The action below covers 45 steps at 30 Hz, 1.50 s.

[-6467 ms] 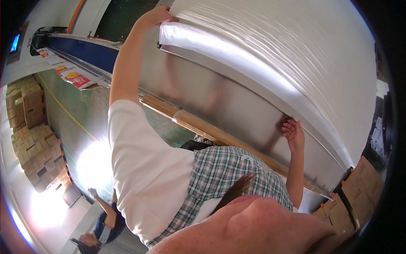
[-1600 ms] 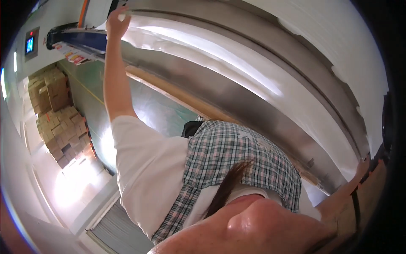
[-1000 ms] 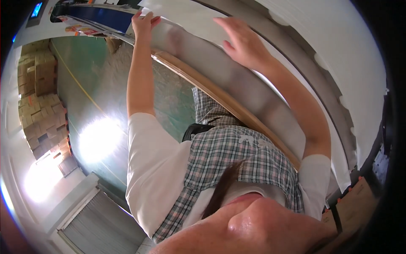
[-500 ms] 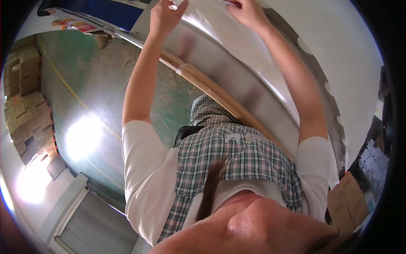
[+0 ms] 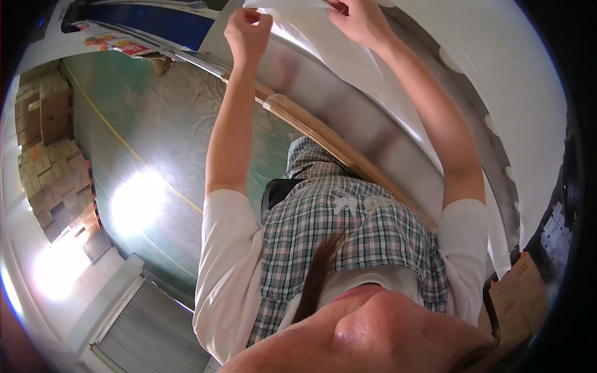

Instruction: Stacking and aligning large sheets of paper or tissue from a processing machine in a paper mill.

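Beyond the plaid apron (image 5: 348, 227), past a brown rail (image 5: 339, 149), across the metal surface (image 5: 367, 137): a thin white sheet (image 5: 357, 59), draped lengthwise. Hands apart at its far end; right hand (image 5: 360, 22) apparently pinched on the edge, perhaps for tautness; left hand (image 5: 247, 34) curled beside it, contact impossible to tell. Glossy, softly creased. Farther off, stacked cartons (image 5: 53, 180).

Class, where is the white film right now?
In the head view, the white film runs from upper centre, between the left hand and right hand, down rightward along the grey panel.
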Tool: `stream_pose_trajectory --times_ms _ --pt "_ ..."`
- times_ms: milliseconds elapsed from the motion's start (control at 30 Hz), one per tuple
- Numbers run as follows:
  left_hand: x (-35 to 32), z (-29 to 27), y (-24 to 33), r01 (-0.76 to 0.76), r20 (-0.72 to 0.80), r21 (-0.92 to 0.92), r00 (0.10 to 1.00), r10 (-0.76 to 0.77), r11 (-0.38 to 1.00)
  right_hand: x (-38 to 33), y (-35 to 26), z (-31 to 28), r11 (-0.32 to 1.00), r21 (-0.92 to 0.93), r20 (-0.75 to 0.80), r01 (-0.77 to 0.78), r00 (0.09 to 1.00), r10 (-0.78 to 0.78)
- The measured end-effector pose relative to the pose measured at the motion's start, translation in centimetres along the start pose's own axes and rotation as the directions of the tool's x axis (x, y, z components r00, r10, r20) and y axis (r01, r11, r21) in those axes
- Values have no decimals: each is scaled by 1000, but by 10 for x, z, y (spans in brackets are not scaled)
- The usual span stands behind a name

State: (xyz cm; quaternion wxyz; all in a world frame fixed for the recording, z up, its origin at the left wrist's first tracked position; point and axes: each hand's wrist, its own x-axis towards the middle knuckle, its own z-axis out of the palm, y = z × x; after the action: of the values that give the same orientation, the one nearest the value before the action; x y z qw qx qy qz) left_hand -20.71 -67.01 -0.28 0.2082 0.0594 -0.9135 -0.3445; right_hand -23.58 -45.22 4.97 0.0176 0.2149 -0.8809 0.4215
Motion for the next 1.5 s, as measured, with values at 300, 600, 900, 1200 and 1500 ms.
stream_pose_trajectory --times_ms 300,600,900,1200,1500 --pt "-8 14 20 -116 157 365 986 62 924 11 -4 -2 998 51 0 -36 999 36" --pt "0 14 26 14 -249 -498 956 -158 867 -4 -16 1 980 119 -79 160 985 -151" --pt "17 -4 -30 253 -9 -215 965 -261 943 -12 25 60 966 -139 49 218 976 -214" --pt "-25 -20 67 -494 320 -287 758 568 821 4 28 48 992 120 -116 42 993 -28" --pt "-12 7 11 -461 335 213 863 379 861 -5 8 47 955 25 -107 295 951 -291"
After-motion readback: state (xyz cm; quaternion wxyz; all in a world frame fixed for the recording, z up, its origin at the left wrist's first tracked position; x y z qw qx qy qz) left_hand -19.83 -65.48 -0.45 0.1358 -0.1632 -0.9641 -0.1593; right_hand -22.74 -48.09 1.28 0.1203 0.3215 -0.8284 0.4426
